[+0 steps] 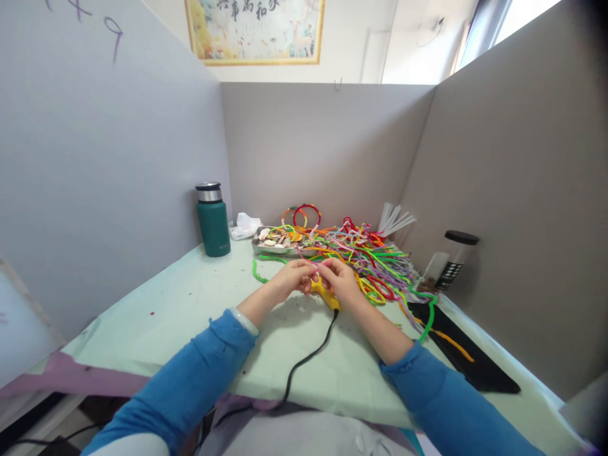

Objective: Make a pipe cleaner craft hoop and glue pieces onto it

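My left hand and my right hand meet over the middle of the table, fingertips pinched together. Between them runs a thin pink pipe cleaner, its loose end rising up and left; both hands grip it. Just beneath the hands lies a yellow glue gun, its front part hidden by my fingers. Its black cord trails toward the table's front edge. Behind the hands sits a metal tray of shells and small pieces. A large heap of coloured pipe cleaners spreads to the right.
A green bottle stands at the left by a tissue pack. Two wrapped rings rest behind the tray. White sticks, a black-lidded jar and a black mat are on the right. Grey partitions enclose the table.
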Action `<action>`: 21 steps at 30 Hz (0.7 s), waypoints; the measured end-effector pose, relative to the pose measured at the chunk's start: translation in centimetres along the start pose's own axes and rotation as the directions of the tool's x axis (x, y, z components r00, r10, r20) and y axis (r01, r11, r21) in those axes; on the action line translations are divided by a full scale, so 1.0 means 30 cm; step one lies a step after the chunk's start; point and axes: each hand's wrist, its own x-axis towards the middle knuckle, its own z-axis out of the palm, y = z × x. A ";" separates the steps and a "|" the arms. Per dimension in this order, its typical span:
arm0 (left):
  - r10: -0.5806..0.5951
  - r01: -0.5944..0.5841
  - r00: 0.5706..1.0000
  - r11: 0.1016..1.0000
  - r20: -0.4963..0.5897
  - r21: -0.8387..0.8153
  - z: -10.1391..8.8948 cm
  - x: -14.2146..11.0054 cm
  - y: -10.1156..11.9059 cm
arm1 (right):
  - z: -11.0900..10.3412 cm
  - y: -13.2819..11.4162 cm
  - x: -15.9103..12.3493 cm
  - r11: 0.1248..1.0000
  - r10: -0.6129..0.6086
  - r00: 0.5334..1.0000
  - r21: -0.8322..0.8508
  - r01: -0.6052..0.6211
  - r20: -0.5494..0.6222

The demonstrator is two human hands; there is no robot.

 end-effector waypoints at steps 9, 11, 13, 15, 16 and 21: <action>0.246 -0.135 0.951 0.875 -0.186 0.464 -0.002 0.012 -0.007 | -0.008 -0.002 0.000 0.998 0.030 0.998 -0.047 -0.033 -0.060; 0.328 -0.164 0.930 0.773 -0.165 0.613 0.002 0.008 -0.008 | -0.007 -0.001 0.001 0.998 0.019 0.998 -0.057 -0.022 -0.065; 0.404 -0.189 0.905 0.663 -0.133 0.725 0.005 0.003 -0.009 | -0.006 0.004 0.002 0.998 0.005 0.998 -0.070 -0.010 -0.068; 0.460 -0.206 0.882 0.574 -0.104 0.792 0.006 -0.003 -0.008 | -0.005 0.010 0.005 0.997 -0.004 0.998 -0.083 -0.002 -0.070; 0.479 -0.214 0.873 0.546 -0.092 0.810 0.006 -0.006 -0.008 | -0.005 0.013 0.006 0.996 -0.005 0.998 -0.089 -0.001 -0.070; 0.484 -0.235 0.872 0.549 -0.075 0.802 0.005 -0.006 -0.009 | -0.004 0.025 0.008 0.996 -0.001 0.998 -0.089 -0.004 -0.060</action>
